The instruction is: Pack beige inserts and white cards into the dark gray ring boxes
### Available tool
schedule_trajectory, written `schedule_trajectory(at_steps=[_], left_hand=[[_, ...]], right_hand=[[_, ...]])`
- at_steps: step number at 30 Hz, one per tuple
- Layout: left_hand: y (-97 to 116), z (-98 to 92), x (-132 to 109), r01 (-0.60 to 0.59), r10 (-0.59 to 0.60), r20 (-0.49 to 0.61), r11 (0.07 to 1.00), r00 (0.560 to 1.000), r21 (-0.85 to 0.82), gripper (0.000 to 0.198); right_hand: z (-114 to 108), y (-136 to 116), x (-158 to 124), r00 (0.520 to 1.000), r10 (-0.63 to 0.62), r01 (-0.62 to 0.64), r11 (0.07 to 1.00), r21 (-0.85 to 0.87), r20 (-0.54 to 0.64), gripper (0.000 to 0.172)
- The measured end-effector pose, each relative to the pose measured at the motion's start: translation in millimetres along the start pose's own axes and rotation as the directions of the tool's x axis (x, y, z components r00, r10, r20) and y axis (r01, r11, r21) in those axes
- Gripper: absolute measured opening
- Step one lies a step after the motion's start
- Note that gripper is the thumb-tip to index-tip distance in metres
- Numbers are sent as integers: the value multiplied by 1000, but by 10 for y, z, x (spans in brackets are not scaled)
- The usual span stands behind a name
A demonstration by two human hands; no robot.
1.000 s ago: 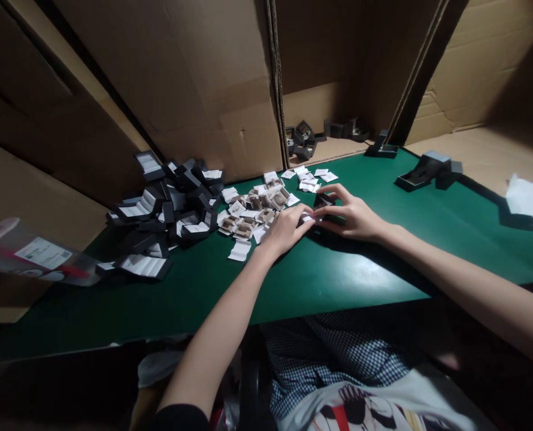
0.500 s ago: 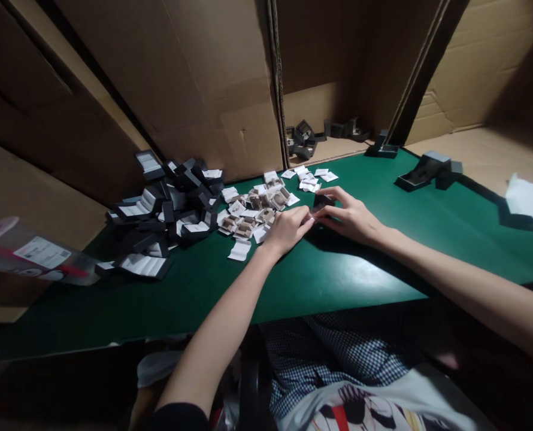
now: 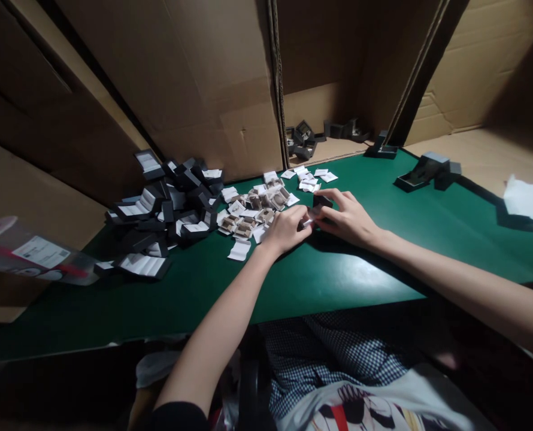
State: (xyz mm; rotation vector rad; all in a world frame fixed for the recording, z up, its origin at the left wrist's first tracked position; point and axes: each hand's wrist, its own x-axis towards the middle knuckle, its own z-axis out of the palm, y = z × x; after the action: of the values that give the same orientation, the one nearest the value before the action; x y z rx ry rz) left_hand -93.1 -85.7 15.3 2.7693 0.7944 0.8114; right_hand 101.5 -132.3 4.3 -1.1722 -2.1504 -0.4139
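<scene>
Close together over the green table (image 3: pixel 288 293), my two hands meet at a small black box (image 3: pixel 323 202). My right hand (image 3: pixel 347 215) grips this box between thumb and fingers. My left hand (image 3: pixel 288 228) has its fingers closed on a small white insert (image 3: pixel 309 221) at the box's near left side; its far part is hidden by the fingers. Just left of my hands lies a spread of white and beige inserts (image 3: pixel 244 226). Beyond it, a heap of open black boxes with white linings (image 3: pixel 143 203) is piled up.
Cardboard walls (image 3: pixel 221 90) stand along the back. More black boxes (image 3: pixel 305 140) sit in the cardboard recess, and others (image 3: pixel 423 167) at the right. A clear plastic tub (image 3: pixel 42 251) lies at the left; a white sheet (image 3: pixel 529 200) is at the far right.
The white insert now shows more between my hands. My left fingers have shifted slightly, and my right hand has moved a little left with the black box.
</scene>
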Motion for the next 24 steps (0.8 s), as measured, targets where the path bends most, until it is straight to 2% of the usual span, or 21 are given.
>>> schedule_trajectory(at_steps=[6,12,19,24], left_hand=[[80,16,19,57,-57,-30,998,998,-17,2],[37,37,14,19,-24,-47,995,999,-94,10],[3,77,2,27,-34,-57,993,998,-116,13],[-25,112,4,32,-50,-97,982,994,-186,13]], right_hand=[[27,-30,7,1000,2,-2,1000,-28,-20,7],[43,-4,9,1000,-19,18,999,-35,-23,10],[28,48,-3,1000,-24,24,992,123,0,10],[12,59,3,1000,-25,27,985,168,-11,12]])
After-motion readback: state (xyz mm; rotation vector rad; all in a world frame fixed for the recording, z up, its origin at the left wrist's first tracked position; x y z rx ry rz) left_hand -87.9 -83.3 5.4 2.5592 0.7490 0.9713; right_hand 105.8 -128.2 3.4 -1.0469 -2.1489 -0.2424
